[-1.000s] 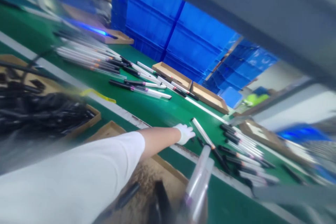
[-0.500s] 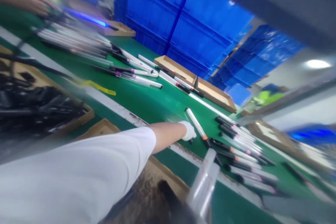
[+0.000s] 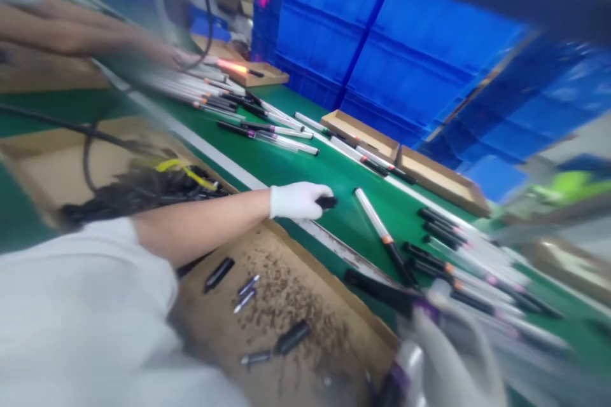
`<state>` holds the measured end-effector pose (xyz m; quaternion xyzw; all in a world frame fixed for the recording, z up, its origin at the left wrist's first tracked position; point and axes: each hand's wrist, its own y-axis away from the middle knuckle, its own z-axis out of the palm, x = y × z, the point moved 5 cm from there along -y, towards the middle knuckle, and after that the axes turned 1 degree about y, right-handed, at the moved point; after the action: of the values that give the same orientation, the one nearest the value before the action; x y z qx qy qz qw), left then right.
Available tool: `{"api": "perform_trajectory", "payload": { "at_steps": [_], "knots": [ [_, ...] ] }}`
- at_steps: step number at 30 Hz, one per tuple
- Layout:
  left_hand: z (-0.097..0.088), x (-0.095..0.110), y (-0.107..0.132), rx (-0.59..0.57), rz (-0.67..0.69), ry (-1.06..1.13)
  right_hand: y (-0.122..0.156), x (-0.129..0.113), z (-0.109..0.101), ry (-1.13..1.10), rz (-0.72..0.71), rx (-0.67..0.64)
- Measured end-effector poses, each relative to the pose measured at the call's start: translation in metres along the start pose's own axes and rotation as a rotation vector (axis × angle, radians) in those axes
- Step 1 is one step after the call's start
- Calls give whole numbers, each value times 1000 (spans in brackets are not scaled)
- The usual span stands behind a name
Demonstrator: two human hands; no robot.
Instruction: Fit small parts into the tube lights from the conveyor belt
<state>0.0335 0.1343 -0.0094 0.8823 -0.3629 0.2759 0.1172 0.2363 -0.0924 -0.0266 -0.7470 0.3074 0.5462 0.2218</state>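
My left hand (image 3: 301, 200), in a white glove, reaches over the near edge of the green work surface (image 3: 334, 172). Its fingers are closed round a small black piece (image 3: 326, 202), probably a cap or handle part. My right hand (image 3: 453, 356), also gloved and blurred, is low at the right. It grips a light stick with a black handle (image 3: 382, 290) and a purple ring. A second purple-ringed stick (image 3: 397, 378) shows just below that hand; whether it is held too is unclear. Between my hands lies a light stick (image 3: 375, 216) with an orange ring.
Below my left arm, a cardboard box (image 3: 272, 245) holds black parts and brown crumbs. Another box (image 3: 28, 159) of black pieces stands left. Light sticks (image 3: 477, 254) lie in groups. Blue crates (image 3: 334, 32) rise behind. A co-worker's arms (image 3: 95, 32) reach in, near a glowing red stick (image 3: 233, 67).
My left hand has shifted left in the picture, now showing the black piece. At my right hand, black handles appear where clear tubes showed. The co-worker's glowing stick turned from blue to red.
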Motion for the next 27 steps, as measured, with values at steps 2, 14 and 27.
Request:
{"api": "perform_trajectory", "payload": {
  "at_steps": [2,14,27],
  "knots": [
    [-12,-9,46,1,-5,-8,-28,-12,30,-145,29,-63],
    [12,-1,127,-189,13,-197,-25,-5,48,70,6,-203],
    [177,128,12,-525,120,323,21,72,-64,457,153,78]
  ]
}}
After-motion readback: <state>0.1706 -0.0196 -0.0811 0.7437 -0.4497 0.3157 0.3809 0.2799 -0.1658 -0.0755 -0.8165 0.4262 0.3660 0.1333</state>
